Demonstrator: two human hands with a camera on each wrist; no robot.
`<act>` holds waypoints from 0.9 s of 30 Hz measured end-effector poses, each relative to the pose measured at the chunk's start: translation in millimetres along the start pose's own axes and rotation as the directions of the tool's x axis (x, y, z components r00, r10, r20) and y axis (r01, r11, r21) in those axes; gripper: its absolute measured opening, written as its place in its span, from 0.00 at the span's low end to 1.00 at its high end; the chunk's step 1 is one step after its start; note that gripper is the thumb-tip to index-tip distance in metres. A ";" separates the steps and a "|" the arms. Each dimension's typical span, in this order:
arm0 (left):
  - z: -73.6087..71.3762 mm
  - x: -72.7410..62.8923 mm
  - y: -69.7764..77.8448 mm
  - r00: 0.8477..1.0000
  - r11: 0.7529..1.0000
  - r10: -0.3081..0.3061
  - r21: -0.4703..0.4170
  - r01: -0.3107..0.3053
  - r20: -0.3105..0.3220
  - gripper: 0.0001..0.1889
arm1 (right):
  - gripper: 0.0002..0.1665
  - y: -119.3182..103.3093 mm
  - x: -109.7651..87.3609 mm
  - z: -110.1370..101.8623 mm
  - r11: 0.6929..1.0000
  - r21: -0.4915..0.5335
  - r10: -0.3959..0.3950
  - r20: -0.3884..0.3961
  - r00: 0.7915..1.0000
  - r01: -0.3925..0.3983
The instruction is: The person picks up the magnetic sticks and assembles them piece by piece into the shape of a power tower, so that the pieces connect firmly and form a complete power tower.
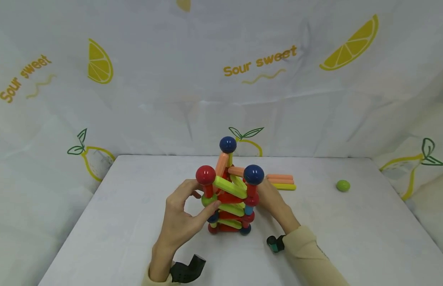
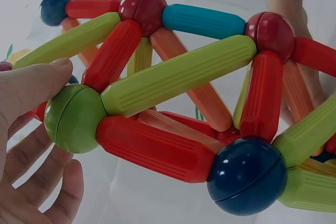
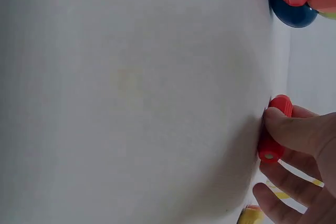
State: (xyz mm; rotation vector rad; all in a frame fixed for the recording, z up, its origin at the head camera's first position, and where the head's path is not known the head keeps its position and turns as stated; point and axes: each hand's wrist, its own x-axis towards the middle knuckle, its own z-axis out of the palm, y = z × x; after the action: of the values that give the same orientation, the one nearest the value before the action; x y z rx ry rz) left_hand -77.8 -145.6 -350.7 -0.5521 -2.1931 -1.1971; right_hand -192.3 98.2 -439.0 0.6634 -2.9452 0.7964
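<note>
A tower of magnetic building sticks and balls (image 1: 230,196) stands upright, with red, lime, orange and blue sticks joined by coloured balls. My left hand (image 1: 180,218) steadies its left side. In the left wrist view, the left thumb (image 2: 39,85) lies over the green ball (image 2: 76,119), with the fingers curled round behind. Behind the tower's right side is my right hand (image 1: 273,200), its fingers hidden in the head view. The right wrist view shows it pinching a red stick (image 3: 270,142) between thumb and fingers, close to the table and apart from the tower.
Loose orange sticks (image 1: 280,176) and a yellow stick (image 1: 284,186) lie behind the right hand. Farther right on the white table (image 1: 368,238) sits a loose green ball (image 1: 343,185). A white cloth with lemon prints (image 1: 164,79) hangs behind the table.
</note>
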 end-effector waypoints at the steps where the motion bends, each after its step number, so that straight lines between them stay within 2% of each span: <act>1: -0.1 0.0 0.3 1.000 1.000 -0.006 -0.002 0.006 0.002 0.27 | 0.18 -0.5 -0.7 -1.9 1.000 0.008 0.004 0.012 1.000 -0.004; 5: -0.1 0.1 -0.1 1.000 1.000 0.010 0.001 -0.010 -0.005 0.26 | 0.18 -10.7 -0.5 -24.9 0.995 0.097 -0.016 -0.001 1.000 0.016; 7: -0.3 -0.1 0.2 1.000 1.000 0.010 0.001 -0.010 -0.006 0.26 | 0.19 -22.0 0.5 -46.6 0.986 0.150 -0.065 -0.055 0.996 0.072; 9: -0.3 0.0 -0.1 1.000 1.000 0.018 0.001 -0.018 -0.009 0.27 | 0.21 -36.9 0.6 -73.5 0.971 0.190 -0.120 -0.131 0.984 0.143; 11: -0.4 -0.1 0.2 1.000 1.000 0.017 -0.001 -0.017 -0.008 0.27 | 0.23 -54.5 -1.4 -102.0 0.957 0.201 -0.168 -0.213 0.963 0.211; 14: -0.2 0.1 0.2 1.000 1.000 0.024 -0.001 -0.024 -0.009 0.27 | 0.23 -82.7 -9.0 -140.6 0.934 0.196 -0.224 -0.327 0.918 0.298; 18: -0.5 -0.1 0.2 1.000 1.000 0.022 -0.001 -0.022 -0.010 0.26 | 0.24 -115.7 -23.8 -170.6 0.889 0.189 -0.310 -0.424 0.851 0.418; 20: -0.8 -0.3 -0.3 1.000 1.000 0.017 -0.004 -0.017 -0.009 0.26 | 0.24 -127.8 -31.1 -175.5 0.857 0.194 -0.363 -0.428 0.828 0.477; 22: -0.8 -0.5 -0.7 1.000 1.000 0.023 -0.004 -0.024 -0.012 0.26 | 0.25 -137.0 -37.2 -175.3 0.825 0.216 -0.413 -0.402 0.817 0.523; 24: -0.7 -0.2 -1.1 1.000 1.000 0.030 -0.005 -0.030 -0.010 0.27 | 0.26 -142.2 -41.6 -172.0 0.808 0.230 -0.449 -0.356 0.820 0.542; 27: -0.8 0.5 -0.2 1.000 1.000 0.028 -0.010 -0.028 -0.001 0.27 | 0.27 -144.6 -45.0 -165.7 0.807 0.241 -0.471 -0.287 0.834 0.539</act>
State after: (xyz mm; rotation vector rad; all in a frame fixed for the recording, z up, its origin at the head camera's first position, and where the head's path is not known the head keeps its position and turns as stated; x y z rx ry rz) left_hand -78.1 -146.3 -350.1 -0.5851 -2.1729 -1.1941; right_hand -107.6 83.7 -231.6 1.2299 -2.2840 1.1822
